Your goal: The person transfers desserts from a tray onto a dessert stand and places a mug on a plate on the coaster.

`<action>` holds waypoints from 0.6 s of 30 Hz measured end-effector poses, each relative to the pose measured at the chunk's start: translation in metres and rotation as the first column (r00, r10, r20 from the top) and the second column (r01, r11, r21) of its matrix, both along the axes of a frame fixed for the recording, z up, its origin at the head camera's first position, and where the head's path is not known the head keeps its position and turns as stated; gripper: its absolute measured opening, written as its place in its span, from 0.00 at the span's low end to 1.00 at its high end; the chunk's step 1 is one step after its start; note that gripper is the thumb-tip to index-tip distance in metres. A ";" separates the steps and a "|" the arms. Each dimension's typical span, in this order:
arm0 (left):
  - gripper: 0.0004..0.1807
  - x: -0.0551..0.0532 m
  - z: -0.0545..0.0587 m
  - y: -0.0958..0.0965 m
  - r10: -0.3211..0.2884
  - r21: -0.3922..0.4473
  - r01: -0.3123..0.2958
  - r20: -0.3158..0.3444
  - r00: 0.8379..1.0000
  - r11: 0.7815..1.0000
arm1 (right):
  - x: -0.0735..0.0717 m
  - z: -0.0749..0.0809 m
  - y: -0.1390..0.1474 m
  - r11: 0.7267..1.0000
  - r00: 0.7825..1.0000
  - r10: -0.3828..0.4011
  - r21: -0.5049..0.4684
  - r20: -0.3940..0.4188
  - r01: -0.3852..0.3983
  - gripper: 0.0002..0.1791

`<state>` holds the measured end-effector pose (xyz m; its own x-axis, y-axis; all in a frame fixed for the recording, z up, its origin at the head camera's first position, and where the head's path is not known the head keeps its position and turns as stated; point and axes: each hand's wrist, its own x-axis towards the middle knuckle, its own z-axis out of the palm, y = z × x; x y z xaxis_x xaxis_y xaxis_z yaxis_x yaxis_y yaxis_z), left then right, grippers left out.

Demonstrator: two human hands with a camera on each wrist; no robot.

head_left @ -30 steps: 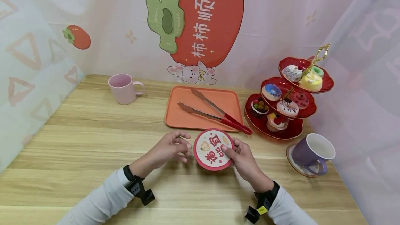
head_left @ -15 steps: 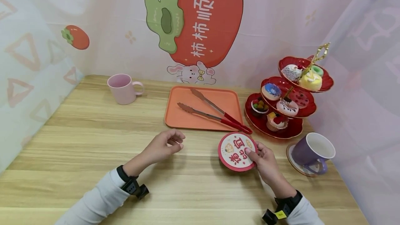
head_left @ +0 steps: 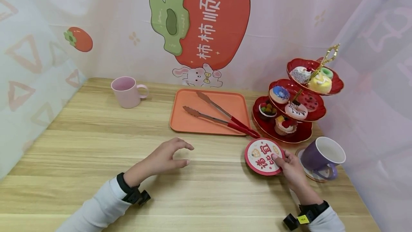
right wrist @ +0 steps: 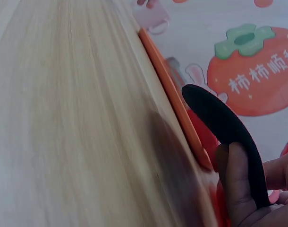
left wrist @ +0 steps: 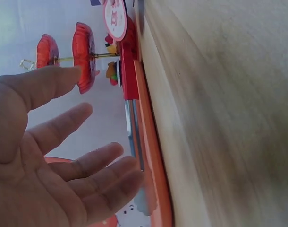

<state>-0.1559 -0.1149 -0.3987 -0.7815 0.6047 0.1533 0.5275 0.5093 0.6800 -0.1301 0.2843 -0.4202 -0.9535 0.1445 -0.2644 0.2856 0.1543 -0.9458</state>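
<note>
My right hand (head_left: 294, 171) pinches a round coaster (head_left: 262, 156) at its right edge, thumb on the printed face and fingers beneath. The coaster has a red rim and red characters on white. In the right wrist view its dark underside (right wrist: 224, 120) shows tilted, held above the wooden table. My left hand (head_left: 164, 158) hovers over the middle of the table, fingers relaxed and apart, holding nothing. Just right of my right hand stands a purple mug (head_left: 322, 156) on another round coaster (head_left: 300, 158). Red-handled tongs (head_left: 238, 126) lie behind the held coaster.
The tongs rest across an orange tray (head_left: 180, 124) at the back centre. A pink mug (head_left: 125, 92) stands back left. At the back right rises a red three-tier stand (head_left: 304, 137) with several small cakes and doughnuts. A printed cloth (head_left: 122, 56) hangs behind the table.
My right hand has carried the coaster to the right, away from my left hand and closer to the purple mug. My left hand has drawn back slightly left and its fingers have spread.
</note>
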 end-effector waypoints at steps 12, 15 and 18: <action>0.19 0.016 0.006 0.002 -0.098 -0.302 0.045 -0.163 0.982 0.952 | -0.002 -0.001 0.029 1.000 0.999 -0.016 -0.011 0.029 0.016 0.29; 0.19 0.018 0.005 0.002 -0.132 -0.345 0.056 -0.202 0.970 0.937 | -0.003 -0.003 0.033 1.000 0.999 -0.004 -0.006 0.046 0.005 0.29; 0.19 0.019 0.004 0.001 -0.149 -0.366 0.061 -0.218 0.965 0.929 | -0.004 -0.005 0.034 0.998 0.998 0.006 0.065 0.067 -0.010 0.29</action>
<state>-0.1366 -0.1141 -0.3950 -0.6777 0.7301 0.0877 0.7144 0.6254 0.3140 -0.1337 0.3187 -0.4256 -0.9351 0.1562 -0.3180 0.3467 0.2180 -0.9123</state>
